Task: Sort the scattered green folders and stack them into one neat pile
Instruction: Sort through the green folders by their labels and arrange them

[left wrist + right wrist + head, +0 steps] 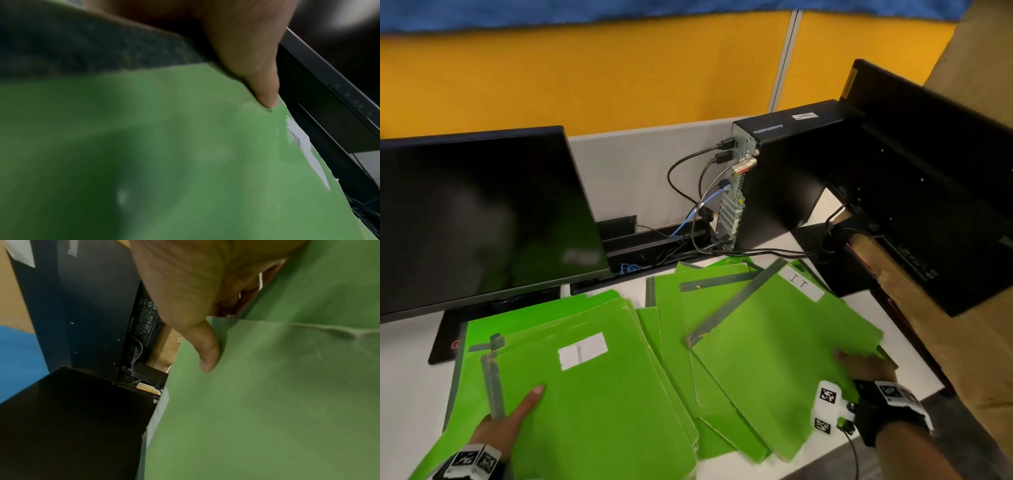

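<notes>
Your right hand (866, 368) pinches the near right edge of the labelled folder (784, 329): thumb on top, fingers curled beneath, which lifts that edge off the loose folders (674, 329) fanned under it. Your left hand (508, 425) lies flat on the left pile (592, 394), forefinger extended, apparently to keep that pile from sliding. The labelled folder sits at the right of the desk (407, 377), below the angled monitor (928, 192). Its long axis runs diagonally, with the label end pointing away toward the computer tower (784, 178). It is skewed relative to the left pile, so it likely needs rotating before stacking.
</notes>
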`<state>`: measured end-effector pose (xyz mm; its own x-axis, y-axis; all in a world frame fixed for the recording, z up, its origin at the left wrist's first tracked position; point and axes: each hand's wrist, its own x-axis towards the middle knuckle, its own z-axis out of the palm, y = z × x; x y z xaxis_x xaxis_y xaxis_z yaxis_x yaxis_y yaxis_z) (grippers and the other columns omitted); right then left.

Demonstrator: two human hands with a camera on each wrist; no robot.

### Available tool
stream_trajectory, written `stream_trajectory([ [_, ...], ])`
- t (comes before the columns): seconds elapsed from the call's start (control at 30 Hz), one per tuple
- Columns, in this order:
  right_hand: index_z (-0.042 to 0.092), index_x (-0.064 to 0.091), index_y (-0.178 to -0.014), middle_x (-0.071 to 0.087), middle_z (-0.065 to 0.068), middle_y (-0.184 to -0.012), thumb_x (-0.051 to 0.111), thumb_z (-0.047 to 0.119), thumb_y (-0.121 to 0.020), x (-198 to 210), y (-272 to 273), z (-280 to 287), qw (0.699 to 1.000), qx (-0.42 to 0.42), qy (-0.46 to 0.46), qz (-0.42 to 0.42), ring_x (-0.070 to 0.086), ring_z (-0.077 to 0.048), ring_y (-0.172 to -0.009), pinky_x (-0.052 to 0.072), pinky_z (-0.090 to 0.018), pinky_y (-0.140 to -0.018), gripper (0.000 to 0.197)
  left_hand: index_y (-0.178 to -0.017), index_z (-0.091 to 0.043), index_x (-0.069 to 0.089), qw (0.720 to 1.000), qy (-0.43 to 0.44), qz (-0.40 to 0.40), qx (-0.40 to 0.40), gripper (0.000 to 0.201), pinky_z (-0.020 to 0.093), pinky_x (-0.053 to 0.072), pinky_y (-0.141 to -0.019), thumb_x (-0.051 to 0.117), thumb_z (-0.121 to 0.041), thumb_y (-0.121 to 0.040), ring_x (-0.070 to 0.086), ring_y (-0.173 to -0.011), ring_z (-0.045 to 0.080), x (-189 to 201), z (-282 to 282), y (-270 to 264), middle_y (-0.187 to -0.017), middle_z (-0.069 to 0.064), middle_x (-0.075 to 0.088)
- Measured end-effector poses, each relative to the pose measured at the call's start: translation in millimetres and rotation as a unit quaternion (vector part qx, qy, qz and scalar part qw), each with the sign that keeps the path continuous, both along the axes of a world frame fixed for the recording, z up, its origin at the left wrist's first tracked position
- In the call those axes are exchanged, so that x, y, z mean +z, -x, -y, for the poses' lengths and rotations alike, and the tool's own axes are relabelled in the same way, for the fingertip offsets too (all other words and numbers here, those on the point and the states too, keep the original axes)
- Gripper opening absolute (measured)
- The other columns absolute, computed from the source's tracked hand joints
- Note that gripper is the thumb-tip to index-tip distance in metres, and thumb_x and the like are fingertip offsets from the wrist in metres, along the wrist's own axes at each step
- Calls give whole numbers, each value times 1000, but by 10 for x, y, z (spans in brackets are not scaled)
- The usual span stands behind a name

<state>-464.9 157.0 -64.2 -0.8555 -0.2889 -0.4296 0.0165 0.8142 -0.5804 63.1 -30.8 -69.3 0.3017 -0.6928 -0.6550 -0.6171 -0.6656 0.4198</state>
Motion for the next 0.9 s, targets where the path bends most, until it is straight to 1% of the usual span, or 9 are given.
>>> stream_trajectory([
  [0.07,3,60,-118,60,-19,-124,68,31,-82,97,52,6,1000,-19,-15,1,55,-36,-115,41,-38,-95,46,-103,5,45,1000,1,5,6,78,37,43,-68,63,-63,-69,57,-76,31,-9,-10,-17,-79,22,52],
  [0.23,12,64,-106,67,-14,-110,81,38,-66,259,166,71,992,-25,124,-3,64,-34,-100,50,-44,-89,50,-123,2,49,1000,-5,14,12,97,40,47,-77,64,-70,-60,58,-77,29,-99,21,-115,-90,24,56],
  [0.37,3,62,-104,74,5,-74,71,16,-81,633,159,176,945,-9,320,64,66,-2,-55,53,-17,-49,28,-131,12,38,999,-22,-11,28,97,36,38,-76,67,-58,-71,53,-83,30,-9,18,-27,-97,24,49],
  [0.47,4,60,-115,74,-7,-95,89,47,-40,859,242,325,917,27,375,135,72,-19,-70,59,-40,-58,92,-126,16,41,999,-20,-18,20,89,36,37,-74,67,-52,-75,50,-76,28,-8,54,-14,-84,20,52],
  [0.6,5,50,-128,72,-10,-101,66,24,-70,1097,116,556,899,79,389,183,72,-25,-75,57,-40,-56,63,-116,15,49,999,-9,-22,26,87,36,41,-73,67,-57,-72,50,-66,23,11,49,-26,-65,13,50],
  [0.7,14,55,-123,69,-18,-106,60,7,-75,1171,-83,751,880,149,399,211,69,-34,-85,55,-55,-72,49,-93,6,54,998,12,-50,19,107,33,42,-63,60,-85,-37,55,-67,25,60,12,-29,-68,16,56],
  [0.77,19,61,-111,69,-17,-108,66,5,-67,1215,-343,939,875,214,374,221,69,-31,-88,54,-54,-78,47,-101,3,55,996,26,-84,28,118,33,45,-71,52,-90,-29,60,-82,30,33,-12,-71,-87,23,63],
  [0.83,18,62,-104,71,-13,-103,76,8,-58,1201,-661,1179,877,291,330,194,70,-22,-84,57,-44,-77,50,-131,0,47,987,39,-147,48,104,41,37,-103,48,-81,-66,50,-120,36,55,-52,-93,-130,26,52],
  [0.9,19,64,-102,73,-4,-100,80,5,-62,1125,-983,1446,886,365,264,105,69,-15,-86,55,-39,-83,45,-141,-10,37,979,44,-183,76,109,45,25,-114,44,-85,-64,37,-135,33,-4,-80,-165,-147,18,38],
])
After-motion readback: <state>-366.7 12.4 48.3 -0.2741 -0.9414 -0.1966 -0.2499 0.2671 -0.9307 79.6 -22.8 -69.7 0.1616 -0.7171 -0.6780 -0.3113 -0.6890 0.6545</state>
